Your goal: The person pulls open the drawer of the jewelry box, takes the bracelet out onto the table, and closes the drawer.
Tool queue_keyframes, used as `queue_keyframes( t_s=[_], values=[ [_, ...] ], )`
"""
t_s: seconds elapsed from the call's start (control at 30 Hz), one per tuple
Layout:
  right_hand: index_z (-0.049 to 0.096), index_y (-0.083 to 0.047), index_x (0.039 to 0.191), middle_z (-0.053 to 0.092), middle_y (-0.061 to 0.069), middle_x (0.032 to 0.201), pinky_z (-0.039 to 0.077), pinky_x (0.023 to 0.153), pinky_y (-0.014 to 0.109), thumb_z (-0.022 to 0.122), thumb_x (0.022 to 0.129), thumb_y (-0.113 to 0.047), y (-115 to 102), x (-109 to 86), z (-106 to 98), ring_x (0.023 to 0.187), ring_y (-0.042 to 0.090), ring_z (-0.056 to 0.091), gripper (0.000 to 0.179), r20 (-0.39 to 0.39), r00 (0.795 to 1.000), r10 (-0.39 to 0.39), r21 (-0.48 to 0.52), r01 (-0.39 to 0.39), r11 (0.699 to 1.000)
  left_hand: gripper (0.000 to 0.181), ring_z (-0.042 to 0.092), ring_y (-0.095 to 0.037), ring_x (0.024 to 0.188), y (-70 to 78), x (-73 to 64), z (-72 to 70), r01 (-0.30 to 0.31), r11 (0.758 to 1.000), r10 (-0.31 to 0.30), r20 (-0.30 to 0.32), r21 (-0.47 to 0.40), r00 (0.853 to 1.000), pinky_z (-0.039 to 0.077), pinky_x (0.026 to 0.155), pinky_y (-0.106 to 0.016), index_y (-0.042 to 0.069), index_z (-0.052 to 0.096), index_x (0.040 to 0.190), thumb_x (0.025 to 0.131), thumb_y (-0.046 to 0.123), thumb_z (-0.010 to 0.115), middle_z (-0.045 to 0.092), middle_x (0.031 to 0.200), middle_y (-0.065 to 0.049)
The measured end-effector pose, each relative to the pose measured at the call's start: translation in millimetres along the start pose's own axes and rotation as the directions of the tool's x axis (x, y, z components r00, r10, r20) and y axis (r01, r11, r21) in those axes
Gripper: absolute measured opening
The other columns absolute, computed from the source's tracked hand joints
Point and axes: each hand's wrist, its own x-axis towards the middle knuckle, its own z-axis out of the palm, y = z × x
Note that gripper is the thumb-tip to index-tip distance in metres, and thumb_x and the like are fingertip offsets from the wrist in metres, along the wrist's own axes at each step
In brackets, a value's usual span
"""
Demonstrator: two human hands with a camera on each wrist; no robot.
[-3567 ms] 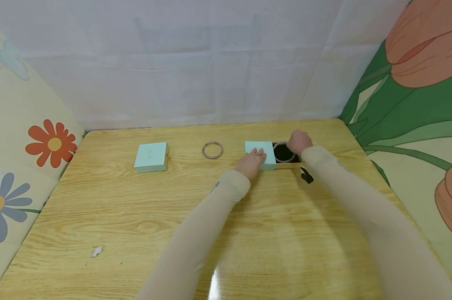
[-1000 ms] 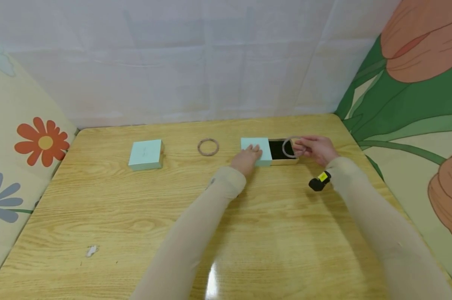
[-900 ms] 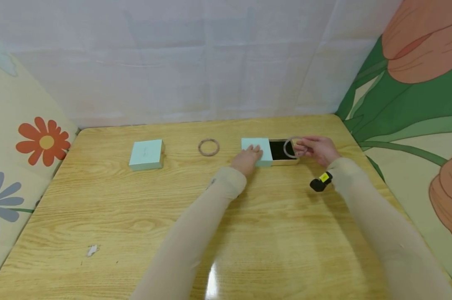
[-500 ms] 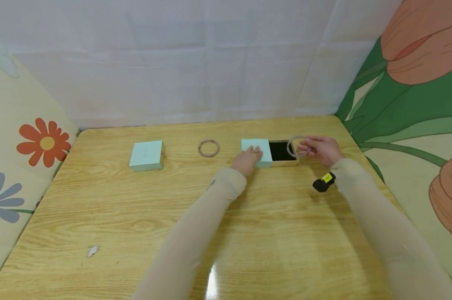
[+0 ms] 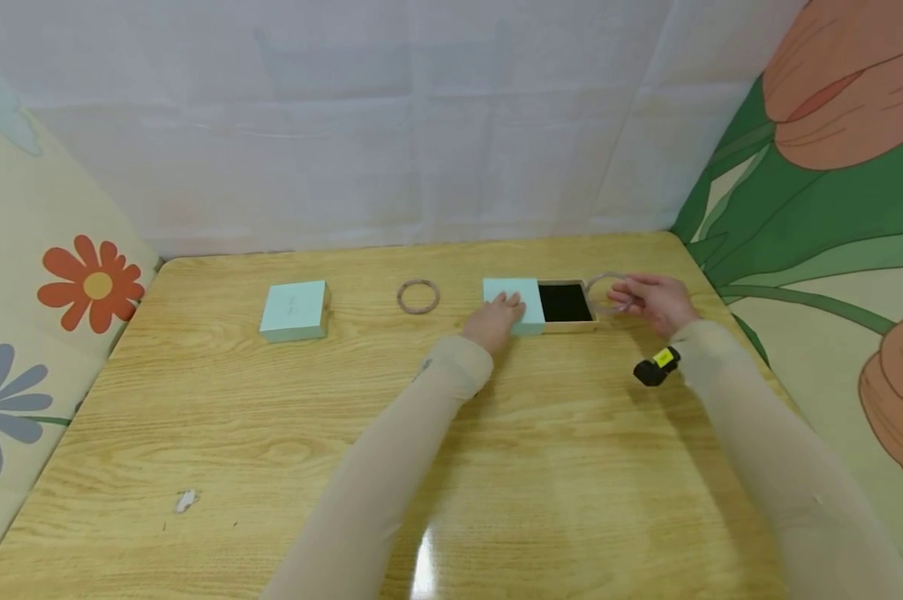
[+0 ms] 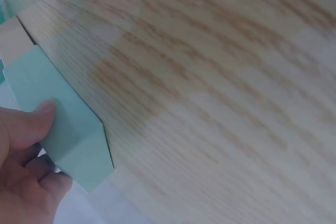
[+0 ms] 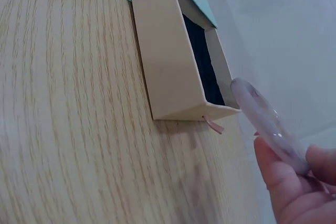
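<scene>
A mint-green bangle box stands on the table with its inner tray slid out to the right, showing a black pad inside. My left hand holds the green sleeve, fingers over its top and thumb on its side. Between thumb and fingers, my right hand pinches a pale, glossy bangle. That bangle is tilted and raised just past the tray's right end. A pink ribbon tab hangs from the tray's end.
A second bangle lies flat on the wooden table, left of the opened box. Further left stands another mint-green box, closed. A small black device with a yellow label is worn at the right wrist. A white cloth hangs behind.
My right hand has lifted the bangle out of the tray and carried it right, past the tray's end. The left hand stays on the sleeve.
</scene>
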Motion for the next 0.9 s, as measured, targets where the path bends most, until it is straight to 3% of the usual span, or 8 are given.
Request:
queue_keyframes(
  t_s=[0.13, 0.23, 0.3, 0.37, 0.9],
  values=[
    [0.045, 0.002, 0.121, 0.073, 0.004, 0.075, 0.058, 0.066, 0.020, 0.042, 0.101, 0.000, 0, 0.2, -4, 0.071, 0.012, 0.072, 0.020, -0.019, 1.000, 0.000, 0.052, 0.000, 0.999, 0.054, 0.024, -0.026, 0.144, -0.5, -0.2, -0.2, -0.004, 1.000, 0.004, 0.001, 0.006, 1.000, 0.028, 0.116, -0.041, 0.009, 0.040, 0.149, 0.097, -0.009, 0.045, 0.028, 0.157, -0.007],
    [0.039, 0.001, 0.137, 0.072, 0.004, 0.074, 0.058, 0.066, 0.019, 0.042, 0.101, 0.000, 0, -0.3, -5, 0.070, 0.012, 0.072, 0.036, -0.026, 1.000, 0.003, 0.073, -0.001, 0.997, 0.054, 0.024, -0.026, 0.144, -1.0, 0.3, 0.2, -0.004, 1.000, 0.004, 0.002, 0.004, 1.000, 0.028, 0.116, -0.041, 0.009, 0.040, 0.148, 0.097, -0.009, 0.045, 0.028, 0.157, -0.007],
    [0.023, 0.004, 0.150, 0.072, 0.004, 0.073, 0.058, 0.068, 0.019, 0.041, 0.101, 0.000, 0, -0.6, -5, 0.069, 0.011, 0.071, 0.052, -0.034, 0.999, 0.008, 0.076, -0.006, 0.997, 0.055, 0.023, -0.026, 0.145, -1.4, 0.9, 0.6, -0.003, 1.000, 0.003, 0.007, -0.002, 1.000, 0.027, 0.116, -0.041, 0.009, 0.039, 0.149, 0.097, -0.009, 0.045, 0.027, 0.158, -0.007],
    [0.008, 0.007, 0.151, 0.071, 0.003, 0.073, 0.058, 0.069, 0.018, 0.040, 0.102, 0.000, 0, -0.3, -7, 0.068, 0.010, 0.071, 0.059, -0.047, 0.999, 0.011, 0.070, -0.008, 0.998, 0.055, 0.023, -0.026, 0.145, -1.6, 1.0, 0.5, -0.004, 1.000, 0.004, 0.007, -0.004, 1.000, 0.027, 0.116, -0.041, 0.009, 0.039, 0.149, 0.097, -0.009, 0.045, 0.027, 0.158, -0.007],
    [0.014, 0.008, 0.151, 0.070, -0.002, 0.072, 0.056, 0.063, 0.014, 0.041, 0.103, -0.006, 6, 2.0, -15, 0.069, 0.006, 0.070, 0.057, -0.119, 0.993, -0.011, 0.007, 0.012, 1.000, 0.055, 0.023, -0.025, 0.145, 1.3, -3.2, -2.9, 0.002, 1.000, -0.002, 0.014, 0.002, 1.000, 0.026, 0.116, -0.040, 0.009, 0.038, 0.149, 0.098, -0.009, 0.045, 0.026, 0.158, -0.006]
  ],
)
